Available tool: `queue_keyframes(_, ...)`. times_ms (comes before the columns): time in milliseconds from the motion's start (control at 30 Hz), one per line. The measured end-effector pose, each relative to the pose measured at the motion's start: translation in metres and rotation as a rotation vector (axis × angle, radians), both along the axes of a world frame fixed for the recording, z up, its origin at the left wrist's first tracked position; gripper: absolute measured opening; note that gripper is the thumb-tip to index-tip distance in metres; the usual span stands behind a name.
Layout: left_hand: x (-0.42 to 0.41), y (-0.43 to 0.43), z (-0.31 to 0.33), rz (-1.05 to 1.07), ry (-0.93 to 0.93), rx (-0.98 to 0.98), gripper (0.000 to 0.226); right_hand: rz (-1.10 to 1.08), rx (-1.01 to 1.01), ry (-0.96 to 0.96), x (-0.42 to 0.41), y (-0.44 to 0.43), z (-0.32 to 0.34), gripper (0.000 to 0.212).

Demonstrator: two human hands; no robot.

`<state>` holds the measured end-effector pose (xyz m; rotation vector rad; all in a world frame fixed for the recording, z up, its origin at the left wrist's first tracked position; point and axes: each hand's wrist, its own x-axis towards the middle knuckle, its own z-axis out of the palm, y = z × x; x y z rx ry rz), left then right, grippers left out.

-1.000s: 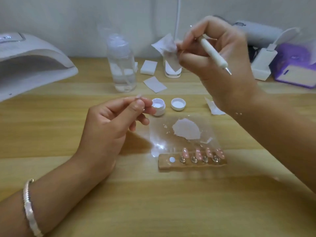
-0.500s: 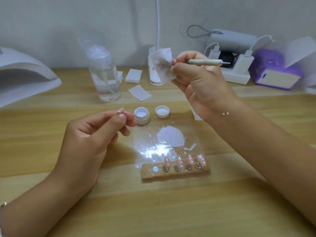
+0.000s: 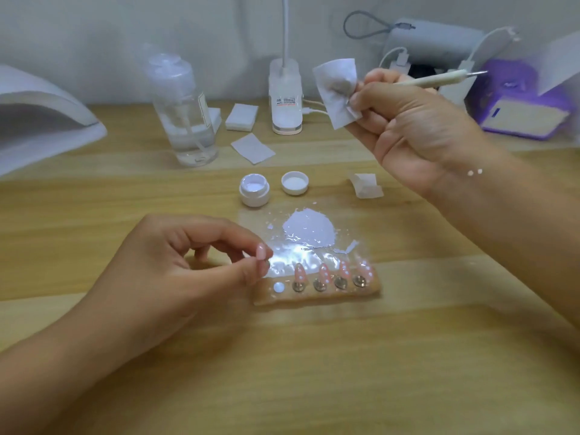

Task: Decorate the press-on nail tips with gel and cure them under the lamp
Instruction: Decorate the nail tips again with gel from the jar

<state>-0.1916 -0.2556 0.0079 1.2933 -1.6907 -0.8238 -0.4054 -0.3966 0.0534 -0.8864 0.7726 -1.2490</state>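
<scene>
My left hand (image 3: 175, 265) pinches a pink nail tip (image 3: 263, 262) just above the left end of the wooden holder (image 3: 317, 293), next to its bare white spot. Several pink nail tips (image 3: 332, 273) with white dots stand on the holder's metal pegs. My right hand (image 3: 417, 133) is raised at the right, gripping a white dotting tool (image 3: 439, 79) and a white wipe (image 3: 339, 89) together. An open gel pot (image 3: 254, 190) and its lid (image 3: 294, 183) sit behind a clear sheet (image 3: 307, 237) smeared with white gel.
The white curing lamp (image 3: 40, 120) stands at the far left. A clear pump bottle (image 3: 185, 111), wipe pads (image 3: 241, 117), a clip lamp base (image 3: 286, 98), chargers with cables and a purple box (image 3: 524, 105) line the back. A crumpled wipe (image 3: 365, 185) lies near the lid.
My left hand has carried the nail tip down and right to the holder's left end. My right hand shifted right, turning the tool more level; the view tilted up.
</scene>
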Motion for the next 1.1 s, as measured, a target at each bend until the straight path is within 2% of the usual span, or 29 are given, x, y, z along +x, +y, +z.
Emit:
queue_keyframes(133,-0.004,0.005,-0.009,-0.081,0.01,0.034,0.012,-0.014,0.077,-0.05,-0.002,0.002,-0.008,0.032)
queue_keyframes(333,-0.007,0.007,-0.011,-0.063,-0.155,-0.026,0.01,0.012,0.148,-0.099,0.012,0.004,-0.013,0.036)
queue_keyframes(433,-0.002,0.006,-0.004,-0.059,-0.249,-0.076,0.018,0.054,0.151,-0.105,0.015,0.005,-0.012,0.035)
queue_keyframes(567,0.017,-0.019,0.022,0.11,-0.136,-0.209,0.026,0.131,0.132,-0.055,0.017,0.009,-0.007,0.032)
queue_keyframes(733,-0.007,-0.061,0.051,0.166,-0.285,-0.432,0.041,0.256,0.075,-0.021,0.029,0.019,0.002,0.029)
queue_keyframes(867,-0.026,-0.076,0.052,0.184,-0.312,-0.543,0.028,0.318,0.052,-0.04,0.028,0.022,0.006,0.025)
queue_keyframes(1100,-0.035,-0.072,0.061,0.304,-0.207,-0.652,0.01,0.286,0.028,-0.023,0.02,0.019,0.01,0.02)
